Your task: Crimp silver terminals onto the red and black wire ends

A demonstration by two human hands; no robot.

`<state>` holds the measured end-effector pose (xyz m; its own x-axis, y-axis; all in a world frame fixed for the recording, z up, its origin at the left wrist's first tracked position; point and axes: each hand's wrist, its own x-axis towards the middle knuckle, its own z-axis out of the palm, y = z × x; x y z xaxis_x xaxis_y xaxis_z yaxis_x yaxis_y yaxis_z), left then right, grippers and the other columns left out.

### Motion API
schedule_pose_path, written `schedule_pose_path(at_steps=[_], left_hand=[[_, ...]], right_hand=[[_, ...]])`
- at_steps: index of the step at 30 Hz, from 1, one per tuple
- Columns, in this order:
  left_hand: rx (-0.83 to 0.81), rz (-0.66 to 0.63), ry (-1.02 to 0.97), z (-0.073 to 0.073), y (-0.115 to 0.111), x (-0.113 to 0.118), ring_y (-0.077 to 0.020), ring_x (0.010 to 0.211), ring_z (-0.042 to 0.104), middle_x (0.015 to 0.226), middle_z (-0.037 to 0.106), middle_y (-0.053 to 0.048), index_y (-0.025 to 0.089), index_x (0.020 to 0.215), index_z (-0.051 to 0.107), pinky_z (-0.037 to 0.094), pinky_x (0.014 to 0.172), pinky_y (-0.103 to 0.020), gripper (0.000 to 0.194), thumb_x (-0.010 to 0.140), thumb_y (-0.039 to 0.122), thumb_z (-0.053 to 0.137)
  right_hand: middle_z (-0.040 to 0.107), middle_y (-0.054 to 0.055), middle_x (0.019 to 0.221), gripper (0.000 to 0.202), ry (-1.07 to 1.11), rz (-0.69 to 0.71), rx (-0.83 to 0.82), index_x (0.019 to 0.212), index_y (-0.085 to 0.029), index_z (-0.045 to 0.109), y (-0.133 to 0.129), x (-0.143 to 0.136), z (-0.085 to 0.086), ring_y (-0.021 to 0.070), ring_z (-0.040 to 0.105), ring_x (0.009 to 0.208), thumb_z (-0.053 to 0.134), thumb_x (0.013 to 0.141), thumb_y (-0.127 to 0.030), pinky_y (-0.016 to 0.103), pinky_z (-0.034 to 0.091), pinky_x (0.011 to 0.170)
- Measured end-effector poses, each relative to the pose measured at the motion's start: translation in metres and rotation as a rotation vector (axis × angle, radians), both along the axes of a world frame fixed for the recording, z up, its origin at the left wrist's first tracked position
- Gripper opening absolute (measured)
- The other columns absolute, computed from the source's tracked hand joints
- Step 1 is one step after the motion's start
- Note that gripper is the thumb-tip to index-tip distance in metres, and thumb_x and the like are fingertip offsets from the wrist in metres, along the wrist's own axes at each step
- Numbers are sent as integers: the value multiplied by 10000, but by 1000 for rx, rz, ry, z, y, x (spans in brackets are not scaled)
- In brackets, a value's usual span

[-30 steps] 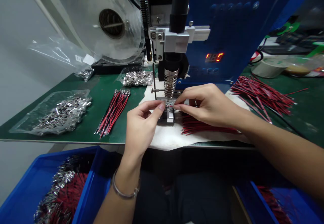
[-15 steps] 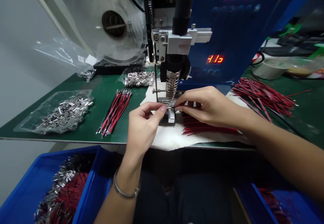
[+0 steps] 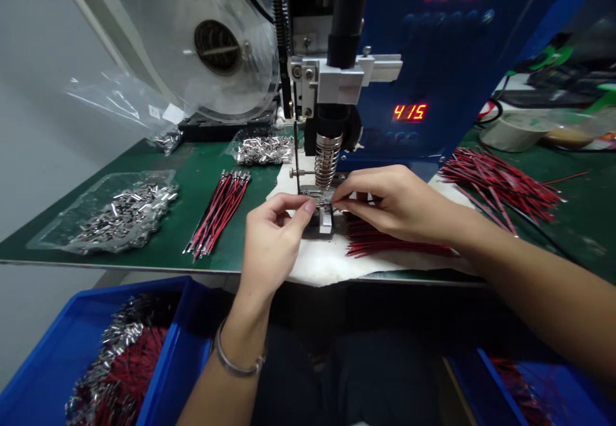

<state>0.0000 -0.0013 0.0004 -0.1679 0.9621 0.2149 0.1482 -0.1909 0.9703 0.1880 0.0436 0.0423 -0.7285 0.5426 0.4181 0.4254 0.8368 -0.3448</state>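
At a small metal fixture [image 3: 326, 221], both hands work with their fingertips nearly meeting. My left hand [image 3: 274, 237] pinches a tiny silvery metal part between thumb and forefinger, mostly covered by the fingers. My right hand [image 3: 397, 201] has thumb and forefinger closed on what looks like a thin wire, its end lying at the fixture. Directly above stands a spring-wrapped machine head [image 3: 328, 156]. Beneath my right hand, a bundle of red and black wires [image 3: 385, 244] lies on a white cloth [image 3: 320, 265].
Left on the green table [image 3: 144, 156] are a plastic tray of small metal parts [image 3: 125, 214], another tray [image 3: 264, 149] and finished-looking wire pieces [image 3: 219, 211]. A blue machine [image 3: 409, 47] rises behind. More wires [image 3: 505, 185] lie right. Blue bins [image 3: 187, 310] sit below the table edge.
Both hands stay almost still, with only slight shifts at the fingertips. The lower red display is now readable as 415; the upper one still reads 2218.
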Motion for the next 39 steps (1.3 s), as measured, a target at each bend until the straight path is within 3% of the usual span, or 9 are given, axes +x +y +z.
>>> schedule_pose_path(at_steps=[23,30,39], left_hand=[[-25,6,-34,-1,0,0,-83,483,387,634,592,-13,170,801,718,254,436,-232,203,746,365,720],[-2,-19,-136,-3,1,0,-40,446,298,730,599,-6,167,832,659,208,409,-222,212,787,372,688],[-6,-13,-154,-2,1,1,-64,480,413,670,587,-4,161,795,636,306,447,-214,244,784,398,691]], right_hand=[[703,70,871,155,-12,4,10,929,-147,683,1,1,1,151,626,752,532,900,-160,256,472,692],[701,68,857,149,-1,4,10,930,-137,688,0,1,1,143,627,741,545,897,-159,245,470,684],[707,66,838,145,5,1,26,911,-120,691,0,0,2,139,628,727,551,890,-152,239,466,675]])
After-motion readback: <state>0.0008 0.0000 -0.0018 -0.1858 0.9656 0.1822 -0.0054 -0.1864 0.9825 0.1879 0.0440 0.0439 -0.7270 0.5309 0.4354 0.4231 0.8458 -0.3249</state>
